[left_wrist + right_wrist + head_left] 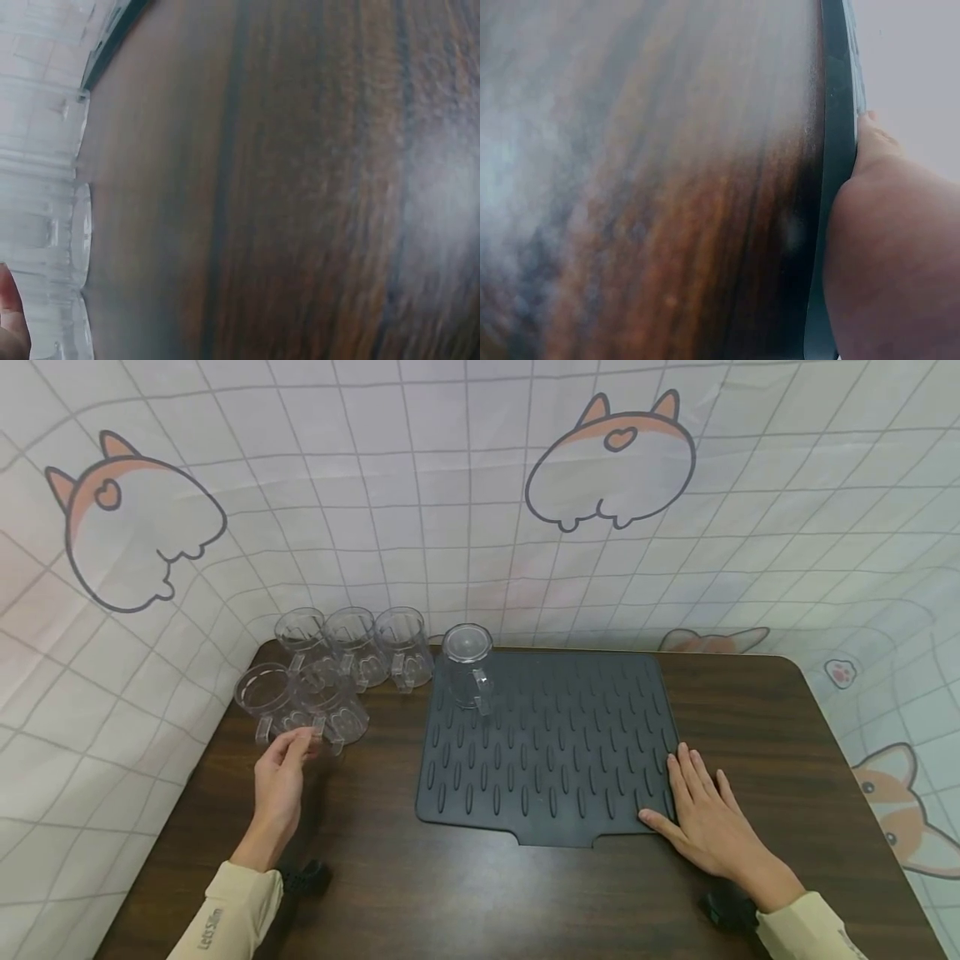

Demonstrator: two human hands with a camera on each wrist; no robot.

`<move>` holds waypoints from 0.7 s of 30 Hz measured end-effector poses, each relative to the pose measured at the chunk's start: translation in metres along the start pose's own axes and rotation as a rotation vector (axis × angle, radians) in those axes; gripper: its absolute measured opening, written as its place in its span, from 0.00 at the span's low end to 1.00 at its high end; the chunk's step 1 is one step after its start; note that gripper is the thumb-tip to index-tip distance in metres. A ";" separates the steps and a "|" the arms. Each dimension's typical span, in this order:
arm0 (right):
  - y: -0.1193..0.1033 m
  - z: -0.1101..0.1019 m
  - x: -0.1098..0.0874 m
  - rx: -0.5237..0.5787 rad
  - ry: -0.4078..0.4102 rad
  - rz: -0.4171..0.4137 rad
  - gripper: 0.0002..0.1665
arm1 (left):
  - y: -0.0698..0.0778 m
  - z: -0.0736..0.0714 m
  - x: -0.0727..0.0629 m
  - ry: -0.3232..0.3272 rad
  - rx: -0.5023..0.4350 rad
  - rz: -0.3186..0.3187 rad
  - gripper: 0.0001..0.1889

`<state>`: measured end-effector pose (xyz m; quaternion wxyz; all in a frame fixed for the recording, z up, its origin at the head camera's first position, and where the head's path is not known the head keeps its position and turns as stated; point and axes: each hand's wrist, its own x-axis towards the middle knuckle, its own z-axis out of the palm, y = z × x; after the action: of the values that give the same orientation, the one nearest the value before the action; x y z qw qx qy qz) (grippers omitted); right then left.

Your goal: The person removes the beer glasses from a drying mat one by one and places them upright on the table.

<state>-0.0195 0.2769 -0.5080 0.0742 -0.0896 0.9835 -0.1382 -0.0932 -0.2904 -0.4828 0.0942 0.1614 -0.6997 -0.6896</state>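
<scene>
My left hand is at the front right mug of a group of clear mugs, thumb and fingers pinching at its handle. In the left wrist view, the thumb shows at the left edge, close in front of the clear mug walls. A dark grey ridged mat lies on the table, and one clear mug stands upside down on its back left corner. My right hand rests flat with fingers extended over the mat's right edge; the right wrist view shows the thumb side against that edge.
Beside the gripped mug stands another clear mug, with a row of clear mugs behind, all rim up. The brown wooden table meets a gridded, corgi-printed cloth at the back and sides.
</scene>
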 end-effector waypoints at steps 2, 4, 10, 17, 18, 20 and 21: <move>0.001 0.000 0.000 0.002 -0.003 0.003 0.60 | 0.002 -0.001 -0.001 0.008 0.015 0.006 0.11; 0.001 0.000 0.000 0.006 -0.006 0.004 0.60 | 0.006 -0.001 -0.003 0.035 -0.016 0.033 0.11; 0.001 0.001 0.000 0.009 -0.011 0.003 0.61 | 0.017 0.001 -0.008 0.085 -0.190 0.154 0.05; 0.001 0.001 0.000 0.002 0.000 -0.010 0.60 | 0.031 0.005 -0.012 0.040 -0.315 0.183 0.07; 0.001 0.001 0.000 0.001 0.003 -0.013 0.60 | 0.032 0.006 -0.012 0.033 -0.322 0.188 0.07; 0.001 0.002 -0.001 0.000 0.008 -0.019 0.60 | 0.036 0.009 -0.013 0.019 -0.320 0.202 0.07; 0.000 0.002 -0.001 -0.001 0.011 -0.021 0.60 | 0.037 0.011 -0.014 0.010 -0.313 0.208 0.07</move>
<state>-0.0185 0.2768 -0.5099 0.0673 -0.0993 0.9830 -0.1390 -0.0878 -0.2753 -0.4446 0.1924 0.0747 -0.5963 -0.7758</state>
